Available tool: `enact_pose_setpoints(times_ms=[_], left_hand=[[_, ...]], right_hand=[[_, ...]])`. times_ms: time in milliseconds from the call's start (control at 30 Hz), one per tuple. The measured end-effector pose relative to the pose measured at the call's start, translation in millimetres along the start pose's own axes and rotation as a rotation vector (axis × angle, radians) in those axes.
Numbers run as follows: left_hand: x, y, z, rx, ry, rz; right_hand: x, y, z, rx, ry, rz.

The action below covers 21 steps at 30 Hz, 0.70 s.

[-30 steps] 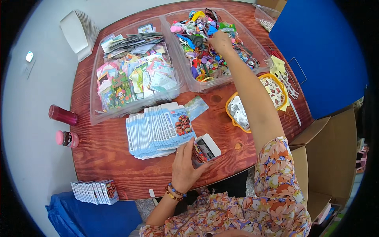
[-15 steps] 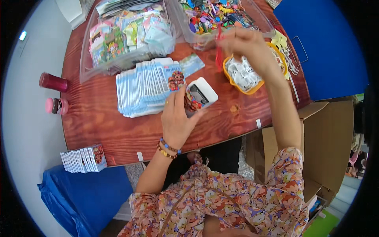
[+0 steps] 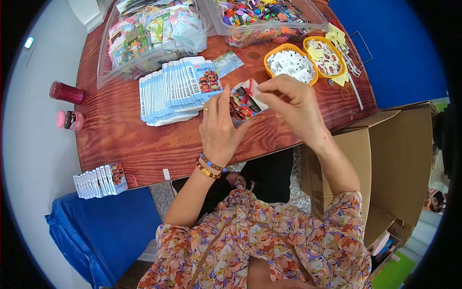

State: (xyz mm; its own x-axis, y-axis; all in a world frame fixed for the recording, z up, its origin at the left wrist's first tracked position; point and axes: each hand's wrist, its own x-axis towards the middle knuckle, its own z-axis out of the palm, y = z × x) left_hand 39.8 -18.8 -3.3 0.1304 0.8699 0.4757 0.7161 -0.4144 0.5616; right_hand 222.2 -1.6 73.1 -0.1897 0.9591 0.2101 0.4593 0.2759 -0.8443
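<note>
A small cardboard box (image 3: pixel 240 108) with cartoon figures on its front stands open on the table. My left hand (image 3: pixel 221 125) is closed round it, thumb on the near side and fingers at the left. Inside the opening lie a dark item and a red strap (image 3: pixel 250 90). At the box's white right edge, my right hand (image 3: pixel 291 103) has thumb and fingers pinched together; what is between the fingertips is hidden. Left of the box, a long row of matching blue-and-white boxes (image 3: pixel 168 96) leans in overlapping order. A pale blue card (image 3: pixel 228 63) lies just behind.
At the back stand a clear bin (image 3: pixel 108 62) of colourful packets and another clear bin (image 3: pixel 236 36) of small toys. Two yellow baskets (image 3: pixel 267 67) hold small pieces. A shorter row of boxes (image 3: pixel 101 182) sits at the near left edge. A large carton (image 3: pixel 346 149) is at right.
My right hand has come down and toward me from above the yellow basket to the open box. The red strap it carried now shows in the opening. My left hand stays on the box.
</note>
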Motion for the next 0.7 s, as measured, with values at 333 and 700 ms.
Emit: enact_pose_setpoints(times_ms=[333, 700], left_hand=[[-0.7, -1.1, 4.3, -0.103, 0.007, -0.005], [-9.2, 10.0, 3.9, -0.133, -0.033, -0.024]], right_hand=[[12.9, -9.7, -12.5, -0.055, -0.009, -0.161], [15.7, 2.3, -5.7, -0.35, -0.14, -0.503]])
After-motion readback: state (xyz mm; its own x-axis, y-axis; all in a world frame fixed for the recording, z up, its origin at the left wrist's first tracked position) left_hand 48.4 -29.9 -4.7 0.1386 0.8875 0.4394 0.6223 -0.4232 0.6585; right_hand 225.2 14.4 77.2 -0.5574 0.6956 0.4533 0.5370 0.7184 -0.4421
